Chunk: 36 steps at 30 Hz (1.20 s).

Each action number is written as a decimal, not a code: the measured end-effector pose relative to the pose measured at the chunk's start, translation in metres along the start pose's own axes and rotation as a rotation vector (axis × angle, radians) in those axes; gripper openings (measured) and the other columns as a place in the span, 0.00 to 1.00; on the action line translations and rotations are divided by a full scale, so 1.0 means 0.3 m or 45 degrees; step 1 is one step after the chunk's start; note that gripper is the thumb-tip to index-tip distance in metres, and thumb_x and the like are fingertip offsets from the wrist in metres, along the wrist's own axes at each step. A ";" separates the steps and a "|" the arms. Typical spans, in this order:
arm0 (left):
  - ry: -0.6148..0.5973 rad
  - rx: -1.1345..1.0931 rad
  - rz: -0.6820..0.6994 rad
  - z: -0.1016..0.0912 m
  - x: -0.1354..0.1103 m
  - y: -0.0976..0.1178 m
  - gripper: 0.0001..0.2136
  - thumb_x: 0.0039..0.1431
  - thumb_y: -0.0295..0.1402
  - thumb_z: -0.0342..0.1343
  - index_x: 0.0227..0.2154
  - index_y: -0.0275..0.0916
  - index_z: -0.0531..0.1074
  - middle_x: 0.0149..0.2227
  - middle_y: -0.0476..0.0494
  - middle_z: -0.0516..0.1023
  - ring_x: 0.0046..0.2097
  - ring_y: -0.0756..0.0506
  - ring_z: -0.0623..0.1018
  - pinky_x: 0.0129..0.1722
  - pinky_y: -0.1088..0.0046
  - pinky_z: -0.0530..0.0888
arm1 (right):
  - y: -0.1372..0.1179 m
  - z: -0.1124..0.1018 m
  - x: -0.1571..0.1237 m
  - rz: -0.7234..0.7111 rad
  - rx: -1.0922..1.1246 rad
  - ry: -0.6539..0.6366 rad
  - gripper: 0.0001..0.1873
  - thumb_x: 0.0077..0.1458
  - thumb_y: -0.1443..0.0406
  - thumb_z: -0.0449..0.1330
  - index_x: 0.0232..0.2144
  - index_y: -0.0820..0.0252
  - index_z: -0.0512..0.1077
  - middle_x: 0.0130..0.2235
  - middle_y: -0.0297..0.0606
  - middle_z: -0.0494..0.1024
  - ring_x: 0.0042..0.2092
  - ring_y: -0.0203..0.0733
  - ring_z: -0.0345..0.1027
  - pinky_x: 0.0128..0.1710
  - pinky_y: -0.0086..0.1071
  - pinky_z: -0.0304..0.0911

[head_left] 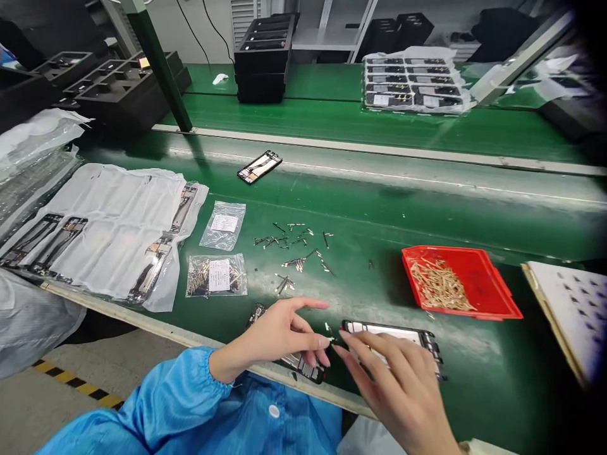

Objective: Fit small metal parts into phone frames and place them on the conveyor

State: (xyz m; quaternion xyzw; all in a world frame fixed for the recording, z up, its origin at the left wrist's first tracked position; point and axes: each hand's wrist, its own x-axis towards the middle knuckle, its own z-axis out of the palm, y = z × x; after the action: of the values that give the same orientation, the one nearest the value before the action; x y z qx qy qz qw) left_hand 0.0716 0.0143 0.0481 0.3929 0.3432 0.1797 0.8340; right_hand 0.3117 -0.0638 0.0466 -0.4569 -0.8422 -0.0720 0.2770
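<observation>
Nearest to us is the blue smock sleeve (156, 404) of our left arm, with its elastic cuff, and below it the pale edge of the green workbench (227, 347). Our left hand (279, 335) is over a black phone frame (303, 370) which lies at the bench edge, and our right hand (393, 385) is reaching onto a second phone frame (393, 338), a larger one with a white inside. The fingertips of the right hand (348, 338) are at the left edge of this frame. The two hands are apart but very near, and their fingertips nearly meet. We cannot tell if they pinch a tiny part between them. A few small metal pieces (327, 327) lie just beside the fingers.

Farther on the bench, many loose metal pins (289, 253) are scattered. To the right stands a red plastic tray (493, 278) full of gold-coloured pins (439, 285). On the left are two labelled plastic bags (217, 275) and a white sheet (104, 234) with black frames on it. At the far right is a white perforated board (573, 309). Beyond these lie one more phone frame (259, 167), a stack of black trays (263, 57) and a wrapped group of frames (415, 82).
</observation>
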 end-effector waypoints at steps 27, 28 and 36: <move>0.160 1.859 0.538 -0.190 -0.163 -0.137 0.46 0.65 0.55 0.65 0.77 0.42 0.52 0.69 0.32 0.72 0.69 0.31 0.67 0.66 0.50 0.58 | -0.061 0.166 0.018 0.604 0.775 -0.381 0.07 0.73 0.65 0.58 0.40 0.53 0.73 0.37 0.36 0.78 0.35 0.39 0.73 0.33 0.32 0.70; 0.159 1.858 0.532 -0.190 -0.164 -0.137 0.45 0.65 0.55 0.65 0.77 0.42 0.52 0.69 0.32 0.72 0.69 0.31 0.67 0.66 0.50 0.58 | -0.061 0.163 0.018 0.602 0.775 -0.385 0.06 0.73 0.66 0.58 0.40 0.53 0.73 0.37 0.35 0.78 0.35 0.39 0.73 0.33 0.31 0.69; 0.161 1.897 0.564 -0.190 -0.163 -0.141 0.38 0.68 0.54 0.63 0.73 0.43 0.60 0.70 0.33 0.71 0.69 0.32 0.67 0.66 0.50 0.58 | -0.055 0.159 0.010 0.644 0.796 -0.410 0.05 0.74 0.65 0.59 0.41 0.52 0.73 0.38 0.33 0.78 0.36 0.36 0.72 0.33 0.29 0.68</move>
State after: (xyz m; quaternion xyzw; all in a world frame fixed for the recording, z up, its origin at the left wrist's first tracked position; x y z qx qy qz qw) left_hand -0.0020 -0.0096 0.0102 0.8979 0.3340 0.0861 0.2735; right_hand 0.2780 -0.0531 0.0104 -0.5484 -0.7176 0.3290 0.2759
